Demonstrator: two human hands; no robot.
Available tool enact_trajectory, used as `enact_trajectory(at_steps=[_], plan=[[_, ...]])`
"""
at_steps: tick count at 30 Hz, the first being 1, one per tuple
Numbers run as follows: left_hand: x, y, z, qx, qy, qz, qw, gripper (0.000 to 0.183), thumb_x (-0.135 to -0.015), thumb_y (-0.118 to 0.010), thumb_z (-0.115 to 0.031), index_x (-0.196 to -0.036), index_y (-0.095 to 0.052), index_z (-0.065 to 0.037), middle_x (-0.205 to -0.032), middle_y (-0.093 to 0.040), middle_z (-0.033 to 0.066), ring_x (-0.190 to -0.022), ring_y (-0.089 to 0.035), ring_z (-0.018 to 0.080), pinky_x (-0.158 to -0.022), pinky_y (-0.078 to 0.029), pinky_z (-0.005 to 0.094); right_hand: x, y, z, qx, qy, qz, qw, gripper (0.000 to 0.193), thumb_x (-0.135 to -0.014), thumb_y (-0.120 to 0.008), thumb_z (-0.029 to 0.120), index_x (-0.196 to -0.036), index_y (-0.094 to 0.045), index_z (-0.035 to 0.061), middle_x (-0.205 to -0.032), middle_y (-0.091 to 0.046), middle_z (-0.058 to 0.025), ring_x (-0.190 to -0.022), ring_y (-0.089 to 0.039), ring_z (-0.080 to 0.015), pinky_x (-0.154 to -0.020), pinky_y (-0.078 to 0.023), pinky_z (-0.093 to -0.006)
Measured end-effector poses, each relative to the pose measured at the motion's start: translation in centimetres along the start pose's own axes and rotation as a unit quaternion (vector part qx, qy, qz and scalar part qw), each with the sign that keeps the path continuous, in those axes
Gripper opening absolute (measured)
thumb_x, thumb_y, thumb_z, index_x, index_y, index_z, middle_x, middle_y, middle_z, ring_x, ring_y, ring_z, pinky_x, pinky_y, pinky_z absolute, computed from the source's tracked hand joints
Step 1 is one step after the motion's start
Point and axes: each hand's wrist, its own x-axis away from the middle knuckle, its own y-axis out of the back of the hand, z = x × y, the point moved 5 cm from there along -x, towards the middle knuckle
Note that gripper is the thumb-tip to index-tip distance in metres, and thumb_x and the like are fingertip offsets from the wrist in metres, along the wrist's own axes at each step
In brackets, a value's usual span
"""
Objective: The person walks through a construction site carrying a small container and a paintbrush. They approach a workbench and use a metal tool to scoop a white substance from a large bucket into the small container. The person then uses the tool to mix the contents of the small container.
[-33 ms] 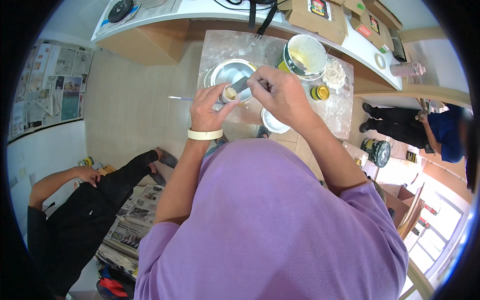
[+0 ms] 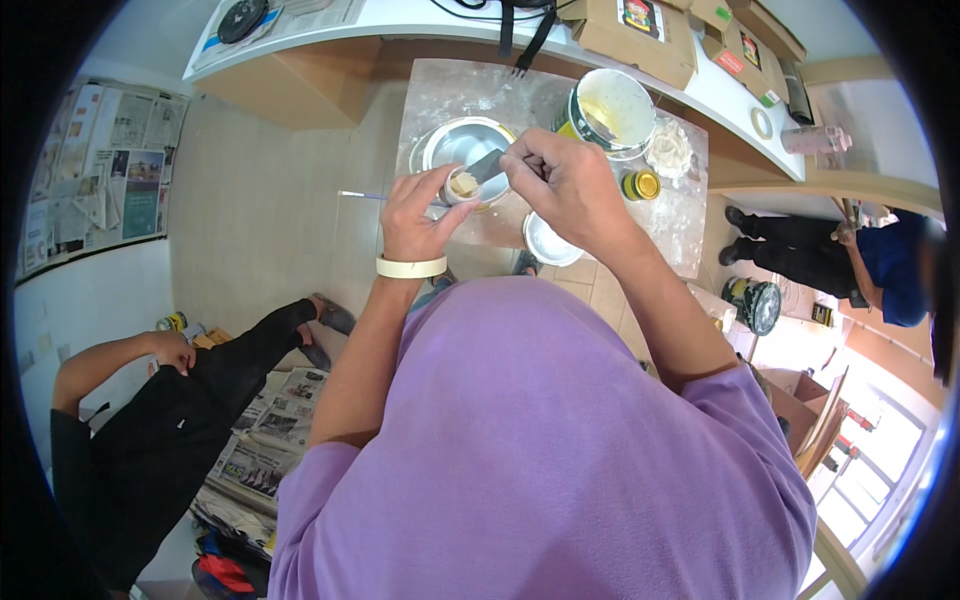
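My left hand (image 2: 412, 218) is closed round a small white cup (image 2: 460, 193) with lumpy pale-yellow paste (image 2: 464, 183) in it. Pinched in my right hand (image 2: 566, 180) is a flat, dark-grey scraper (image 2: 486, 166), its blade reaching to the cup's rim. Both hands are over the near side of an open paint can (image 2: 434, 150) with a pale grey-blue inside. A thin brush (image 2: 362, 195) with a blue handle passes by my left fingers; whether they hold it I cannot tell. Under my right forearm a round white lid (image 2: 548, 243) is partly covered.
On the stained board (image 2: 420, 90) stand a large bucket (image 2: 622, 98) with yellowish residue, a small yellow tin (image 2: 640, 185) and a crumpled whitish cloth (image 2: 668, 148). Cardboard boxes (image 2: 640, 50) lie on the white counter behind. One person (image 2: 190, 410) sits at left; another (image 2: 890, 265) stands at right.
The scraper and my right hand have shifted very slightly to the right. My left hand and the cup are nearly where they were. The person at left has moved a hand slightly.
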Motion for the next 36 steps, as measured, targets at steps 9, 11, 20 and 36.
enact_trajectory(at_steps=[9, 11, 20, 36], plan=[[-0.3, 0.0, -0.3, 0.017, -0.002, 0.003, 1.000, 0.052, -0.077, -0.094, -0.018, -0.125, -0.077, -0.004, -0.120, -0.078, 0.0150, -0.108, -0.070, 0.0331, -0.096, -0.055, 0.0430, 0.3, -0.9, 0.6, 0.124, 0.151, -0.034, 0.980, 0.012, -0.091, -0.074, 0.013, -0.091, -0.071, 0.0015, -0.084, -0.071, -0.0156, -0.077, -0.070, -0.0359, -0.068, -0.055, -0.0439], [-0.4, 0.1, -0.5, 0.018, -0.011, 0.007, 1.000, 0.052, -0.077, -0.093, -0.017, -0.125, -0.077, -0.005, -0.120, -0.078, 0.0150, -0.109, -0.070, 0.0331, -0.096, -0.055, 0.0430, 0.4, -1.6, 1.0, 0.144, 0.190, -0.028, 0.971, 0.012, -0.090, -0.075, 0.013, -0.091, -0.070, 0.0030, -0.084, -0.071, -0.0138, -0.077, -0.070, -0.0351, -0.068, -0.056, -0.0448], [-0.1, 0.3, -0.5, 0.006, -0.024, -0.011, 1.000, 0.052, -0.074, -0.093, -0.017, -0.123, -0.078, -0.008, -0.118, -0.078, 0.0121, -0.104, -0.070, 0.0319, -0.091, -0.055, 0.0420, 0.7, -2.1, 1.2, 0.118, 0.148, -0.009, 0.982, 0.011, -0.091, -0.074, 0.015, -0.092, -0.069, 0.0050, -0.084, -0.069, -0.0126, -0.079, -0.070, -0.0349, -0.069, -0.056, -0.0461], [-0.7, 0.3, -1.2, 0.007, -0.018, 0.006, 1.000, 0.051, -0.076, -0.093, -0.013, -0.124, -0.078, -0.007, -0.119, -0.078, 0.0122, -0.106, -0.070, 0.0316, -0.094, -0.056, 0.0417, 0.4, -0.8, 1.5, 0.127, 0.203, -0.017, 0.971, 0.013, -0.090, -0.075, 0.015, -0.093, -0.067, 0.0060, -0.083, -0.067, -0.0113, -0.080, -0.069, -0.0339, -0.068, -0.055, -0.0470]])
